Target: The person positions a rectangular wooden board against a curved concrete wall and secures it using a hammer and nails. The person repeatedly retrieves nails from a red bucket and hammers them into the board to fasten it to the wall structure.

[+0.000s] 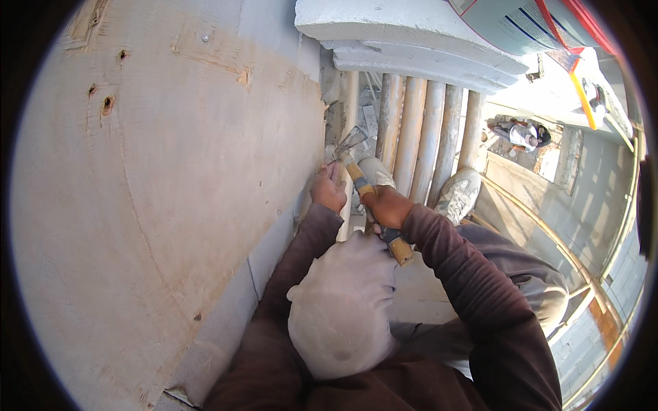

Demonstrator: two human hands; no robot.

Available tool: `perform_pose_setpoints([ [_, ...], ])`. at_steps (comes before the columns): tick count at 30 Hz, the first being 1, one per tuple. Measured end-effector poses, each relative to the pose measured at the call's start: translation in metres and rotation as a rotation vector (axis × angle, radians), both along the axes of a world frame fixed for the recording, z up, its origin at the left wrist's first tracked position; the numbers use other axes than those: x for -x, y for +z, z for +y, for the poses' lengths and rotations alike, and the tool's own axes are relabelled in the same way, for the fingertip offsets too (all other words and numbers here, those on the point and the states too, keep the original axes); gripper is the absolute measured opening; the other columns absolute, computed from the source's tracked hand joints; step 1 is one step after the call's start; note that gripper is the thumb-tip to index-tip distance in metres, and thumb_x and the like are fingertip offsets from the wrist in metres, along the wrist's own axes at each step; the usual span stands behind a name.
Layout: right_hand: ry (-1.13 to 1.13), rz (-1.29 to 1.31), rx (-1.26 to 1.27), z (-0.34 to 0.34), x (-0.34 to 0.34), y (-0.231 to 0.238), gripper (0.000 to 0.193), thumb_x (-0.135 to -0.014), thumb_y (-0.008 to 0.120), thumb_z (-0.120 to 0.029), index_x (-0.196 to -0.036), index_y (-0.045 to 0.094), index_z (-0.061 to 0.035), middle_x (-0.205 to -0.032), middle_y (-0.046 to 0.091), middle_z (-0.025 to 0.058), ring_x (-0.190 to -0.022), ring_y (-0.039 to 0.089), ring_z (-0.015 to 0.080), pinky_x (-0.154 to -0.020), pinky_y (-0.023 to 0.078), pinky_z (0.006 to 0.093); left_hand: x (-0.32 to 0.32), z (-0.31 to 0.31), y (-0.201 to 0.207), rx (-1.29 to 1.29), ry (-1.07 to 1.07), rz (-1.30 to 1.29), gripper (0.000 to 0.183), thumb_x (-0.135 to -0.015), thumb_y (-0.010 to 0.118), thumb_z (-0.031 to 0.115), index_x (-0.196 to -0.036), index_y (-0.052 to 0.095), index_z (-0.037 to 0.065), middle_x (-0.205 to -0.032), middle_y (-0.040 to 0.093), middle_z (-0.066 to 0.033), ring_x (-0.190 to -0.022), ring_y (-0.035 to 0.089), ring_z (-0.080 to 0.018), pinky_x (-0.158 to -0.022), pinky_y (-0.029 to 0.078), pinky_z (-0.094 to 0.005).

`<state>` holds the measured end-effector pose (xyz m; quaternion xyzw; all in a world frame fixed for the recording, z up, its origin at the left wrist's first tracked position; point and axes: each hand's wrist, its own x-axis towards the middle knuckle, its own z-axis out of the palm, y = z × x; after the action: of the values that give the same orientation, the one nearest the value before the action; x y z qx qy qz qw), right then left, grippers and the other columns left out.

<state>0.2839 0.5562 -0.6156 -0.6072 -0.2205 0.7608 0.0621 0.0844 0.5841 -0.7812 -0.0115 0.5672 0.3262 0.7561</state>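
My right hand (389,207) is wrapped round the taped wooden handle of a hatchet (359,179). Its flared metal head (351,139) points away from me, just beyond my left fingers. The fingers of my left hand (330,186) are drawn together beside the edge of a large plywood panel (226,157); whatever they pinch is too small to make out. Close below my hands is a rounded, pale, dusty, cloth-like form (343,308), which partly covers the space between my forearms.
Light shoes (458,195) rest by a row of round poles (430,140). White blocks (411,31) lie stacked beyond, with a grey bucket with red trim (528,24) at upper right. Far below on the right are people (522,135). Scaffold poles (548,236) cross the right side.
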Motion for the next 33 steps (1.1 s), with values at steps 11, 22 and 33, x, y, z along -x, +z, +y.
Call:
perform_pose_setpoints([
  [11, -0.233, 0.001, 0.038, -0.006, 0.0, 0.0, 0.036, -0.101, 0.041, -0.032, -0.104, 0.053, 0.0014, -0.067, 0.054, 0.0052, -0.047, 0.054, 0.0153, -0.044, 0.047, 0.0317, 0.001, 0.0, 0.0, -0.007, 0.014, 0.045, 0.044, -0.108, 0.033, 0.03, -0.146, 0.037, 0.008, -0.158, 0.035, -0.0038, -0.146, 0.031, -0.0137, -0.116, 0.005, -0.0647],
  [22, -0.122, 0.068, -0.026, -0.012, -0.008, -0.014, 0.038, -0.101, 0.043, -0.031, -0.1, 0.055, 0.0044, -0.067, 0.056, 0.0088, -0.046, 0.058, 0.019, -0.044, 0.049, 0.0346, 0.01, 0.002, -0.017, 0.052, 0.032, 0.085, 0.047, -0.108, 0.035, 0.028, -0.149, 0.031, 0.006, -0.16, 0.032, -0.003, -0.146, 0.032, -0.014, -0.116, 0.005, -0.0654],
  [33, -0.094, 0.031, -0.033, -0.016, -0.018, -0.011, 0.046, -0.099, 0.045, -0.035, -0.102, 0.058, 0.0084, -0.071, 0.062, 0.0108, -0.056, 0.062, 0.0199, -0.06, 0.052, 0.0355, -0.007, 0.009, 0.014, -0.001, -0.006, 0.133, 0.05, -0.108, 0.036, 0.03, -0.151, 0.027, 0.007, -0.16, 0.032, -0.0048, -0.147, 0.03, -0.0156, -0.115, 0.004, -0.0667],
])
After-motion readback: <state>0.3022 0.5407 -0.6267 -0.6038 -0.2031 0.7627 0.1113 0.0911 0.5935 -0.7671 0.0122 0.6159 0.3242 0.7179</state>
